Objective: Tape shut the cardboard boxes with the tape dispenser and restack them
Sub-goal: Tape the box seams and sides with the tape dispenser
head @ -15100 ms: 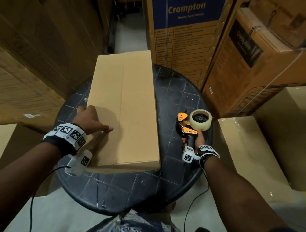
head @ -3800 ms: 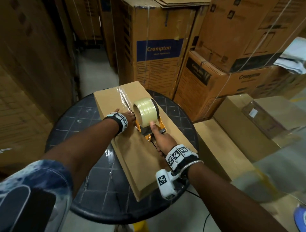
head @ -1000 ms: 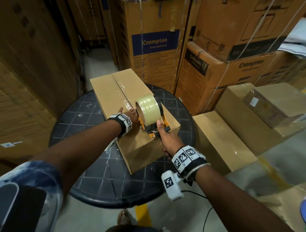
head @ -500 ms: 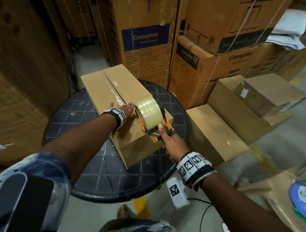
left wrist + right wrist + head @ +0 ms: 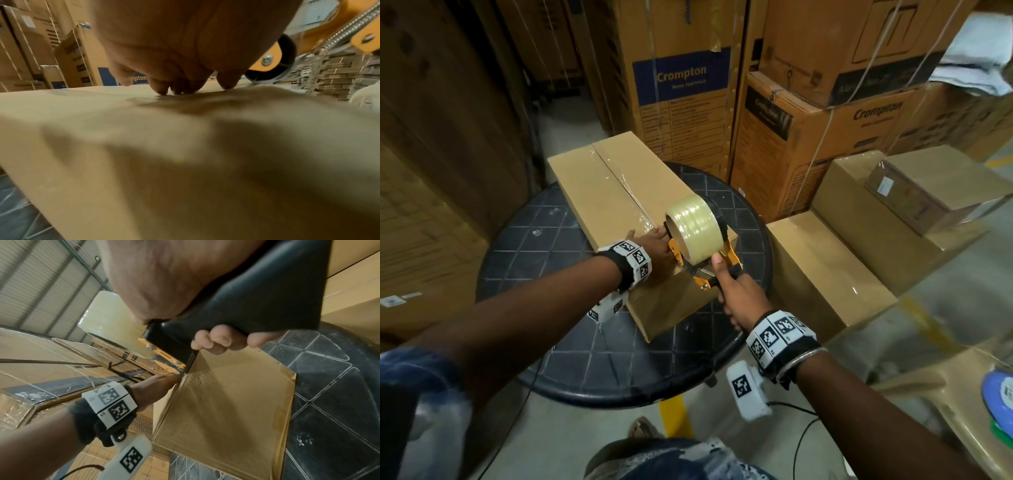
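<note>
A long plain cardboard box (image 5: 599, 185) lies on the round black table (image 5: 558, 240), with clear tape running down its centre seam. My right hand (image 5: 736, 294) grips the black handle of the orange tape dispenser (image 5: 698, 240), whose clear roll stands over the box's near end. In the right wrist view the fingers (image 5: 216, 340) curl round the handle (image 5: 257, 293) at the box's near top edge. My left hand (image 5: 654, 246) presses flat on the box top beside the dispenser; in the left wrist view its fingertips (image 5: 162, 89) touch the cardboard (image 5: 185, 154).
Tall printed cartons (image 5: 681, 102) stand behind the table. Plain taped boxes (image 5: 822, 274) sit in a stack on the floor at the right. Dark cartons (image 5: 431, 137) wall the left side. A cable (image 5: 801, 438) trails on the floor by my feet.
The dispenser has travelled along the seam towards me and now sits at the box's near end. My left hand has followed it, still pressing on the top.
</note>
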`<state>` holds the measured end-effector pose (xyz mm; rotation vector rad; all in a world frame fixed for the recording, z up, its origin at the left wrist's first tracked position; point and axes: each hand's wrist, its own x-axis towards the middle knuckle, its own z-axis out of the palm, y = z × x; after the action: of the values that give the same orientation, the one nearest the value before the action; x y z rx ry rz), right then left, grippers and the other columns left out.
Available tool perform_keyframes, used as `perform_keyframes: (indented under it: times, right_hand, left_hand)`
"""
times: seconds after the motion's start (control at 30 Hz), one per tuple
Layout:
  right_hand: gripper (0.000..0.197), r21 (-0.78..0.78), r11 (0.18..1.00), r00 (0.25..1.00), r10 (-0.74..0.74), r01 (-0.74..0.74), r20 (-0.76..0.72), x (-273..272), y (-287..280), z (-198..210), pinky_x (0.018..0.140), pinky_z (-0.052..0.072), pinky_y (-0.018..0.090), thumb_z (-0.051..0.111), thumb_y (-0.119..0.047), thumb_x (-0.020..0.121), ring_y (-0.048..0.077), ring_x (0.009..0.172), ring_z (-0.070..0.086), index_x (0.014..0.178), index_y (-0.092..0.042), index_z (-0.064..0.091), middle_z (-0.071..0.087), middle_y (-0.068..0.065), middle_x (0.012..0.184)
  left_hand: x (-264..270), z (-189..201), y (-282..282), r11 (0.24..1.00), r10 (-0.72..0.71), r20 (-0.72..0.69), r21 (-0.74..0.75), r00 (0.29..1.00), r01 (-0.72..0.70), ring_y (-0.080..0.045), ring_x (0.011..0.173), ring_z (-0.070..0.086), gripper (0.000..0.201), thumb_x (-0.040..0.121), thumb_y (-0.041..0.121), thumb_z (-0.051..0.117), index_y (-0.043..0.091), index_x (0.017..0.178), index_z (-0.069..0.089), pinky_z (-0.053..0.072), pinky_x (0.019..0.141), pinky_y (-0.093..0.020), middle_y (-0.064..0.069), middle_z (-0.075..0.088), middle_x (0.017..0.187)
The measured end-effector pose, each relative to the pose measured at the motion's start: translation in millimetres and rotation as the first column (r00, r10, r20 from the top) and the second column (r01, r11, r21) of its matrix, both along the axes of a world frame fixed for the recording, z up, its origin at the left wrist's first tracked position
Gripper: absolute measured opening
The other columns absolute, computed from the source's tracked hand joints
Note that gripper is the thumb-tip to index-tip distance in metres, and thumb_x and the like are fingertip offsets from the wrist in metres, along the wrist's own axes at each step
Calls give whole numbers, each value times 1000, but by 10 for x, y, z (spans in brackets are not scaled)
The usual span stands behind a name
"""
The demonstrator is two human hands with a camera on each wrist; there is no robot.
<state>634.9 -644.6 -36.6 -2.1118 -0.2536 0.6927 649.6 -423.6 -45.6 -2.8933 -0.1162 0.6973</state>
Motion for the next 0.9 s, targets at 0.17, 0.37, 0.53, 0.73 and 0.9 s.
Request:
perform_keyframes:
  times: [0.17, 0.37, 0.53, 0.73, 0.9]
  right_hand:
    - [86, 47, 999, 999, -25, 26, -29, 21, 23, -17, 60, 45, 33, 22, -99, 68, 15, 48, 48, 70, -19, 54, 47, -7, 51]
    - [80, 92, 994, 998, -59, 61, -29, 197, 235, -63, 68, 43, 37, 26, -94, 77, 16, 51, 47, 67, -20, 53, 45, -10, 44]
    - [80, 116, 991, 997, -70, 72, -26, 240, 261, -205, 68, 43, 39, 30, -94, 77, 16, 52, 47, 70, -19, 56, 47, -7, 52]
    - [83, 134, 987, 996, -87, 89, -20, 182, 28, -372, 67, 42, 35, 27, -94, 76, 17, 55, 51, 71, -18, 59, 53, -5, 56]
    - [86, 155, 984, 996, -84, 86, -23, 102, -46, -476, 71, 44, 34, 26, -97, 71, 18, 60, 54, 72, -18, 61, 56, -2, 61]
  left_hand:
    - [187, -132, 201, 998, -15, -66, 65, 998, 19, -22, 152, 2, 63, 103, 49, 24, 27, 158, 2, 8, 110, -74, 1, -8, 165]
    - [510, -119, 414, 989, 121, -75, 94, 990, -114, -15, 152, 4, 61, 103, 51, 15, 28, 157, -2, 2, 115, -66, 6, -7, 165]
    - [558, -199, 510, 987, 130, -90, 105, 987, -120, -16, 152, 0, 65, 102, 55, 20, 30, 157, -4, 3, 114, -69, 7, -8, 165]
    - [544, -171, 465, 988, 156, -50, 5, 987, -156, -13, 152, 5, 57, 104, 47, 13, 29, 157, 2, 0, 110, -74, 11, -3, 165]
    - [531, -105, 367, 988, 155, -2, -20, 988, -155, -16, 152, 6, 61, 104, 49, 14, 25, 158, -2, -3, 115, -66, 7, -5, 165]
